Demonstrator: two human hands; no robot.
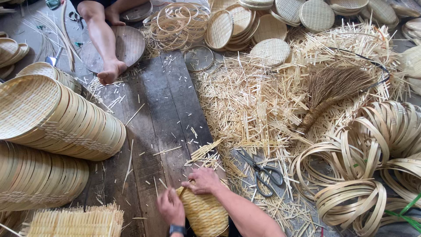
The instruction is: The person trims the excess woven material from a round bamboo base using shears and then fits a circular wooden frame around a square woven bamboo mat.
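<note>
Now | left hand (171,208) pinches the woven bamboo tray (204,213) rim, steadying it upright | right hand (203,181) clamps its top edge, fingers curled over | scissors (262,171) lie just right of that hand

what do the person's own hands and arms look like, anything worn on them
Both are bare: no gloves and no sleeves in view on either forearm. The left hand has a dark band with a dark face at the wrist, a wristwatch by the look of it. The right hand and its forearm carry nothing; no rings can be made out on either hand.
</note>
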